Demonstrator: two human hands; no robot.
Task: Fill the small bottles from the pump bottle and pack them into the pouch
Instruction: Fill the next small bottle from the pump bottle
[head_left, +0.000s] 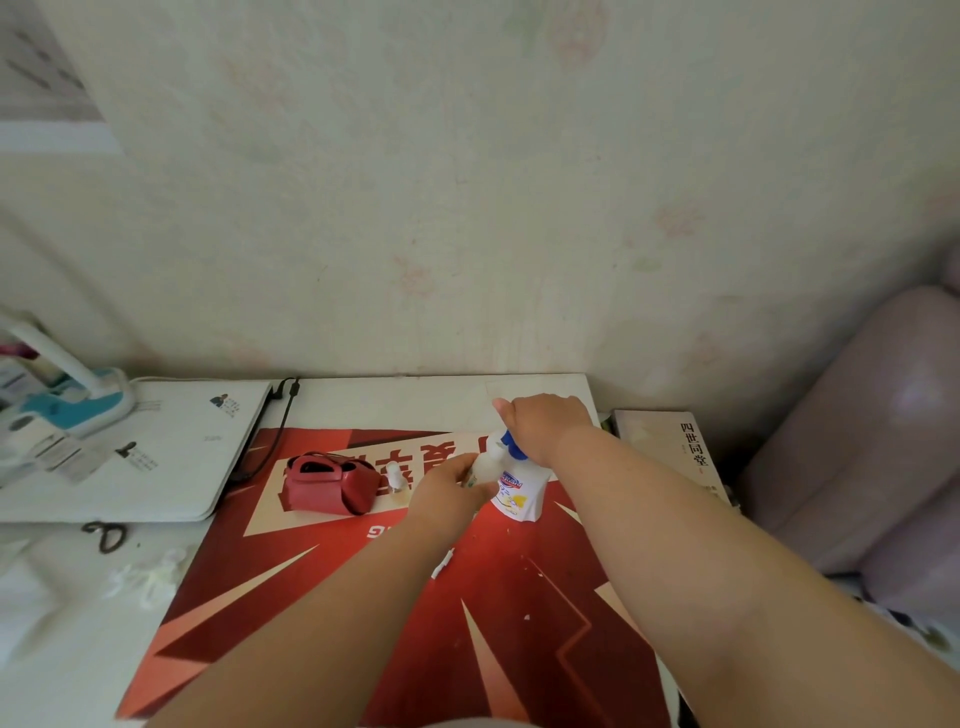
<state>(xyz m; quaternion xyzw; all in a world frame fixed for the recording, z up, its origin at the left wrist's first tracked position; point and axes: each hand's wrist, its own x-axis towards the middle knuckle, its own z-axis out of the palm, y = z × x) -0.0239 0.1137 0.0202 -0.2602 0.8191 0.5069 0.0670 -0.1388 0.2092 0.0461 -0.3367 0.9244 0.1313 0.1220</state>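
Observation:
A white pump bottle (517, 496) with a blue pump head stands on the red mat (322, 587). My right hand (540, 423) presses down on the pump head from above. My left hand (449, 491) grips a small pale bottle (485, 465), tilted with its mouth under the blue spout. A second small clear bottle (397, 480) stands upright just left of my left hand. The red pouch (330, 486) lies on the mat to the left of that bottle, its top open.
A closed white laptop (156, 457) with stickers lies at the left, a black cable (270, 436) beside it. Scissors (106, 535) and white clips sit near the front left. A book (670, 447) lies at the right against the wall. A teal lamp base (78, 405) stands far left.

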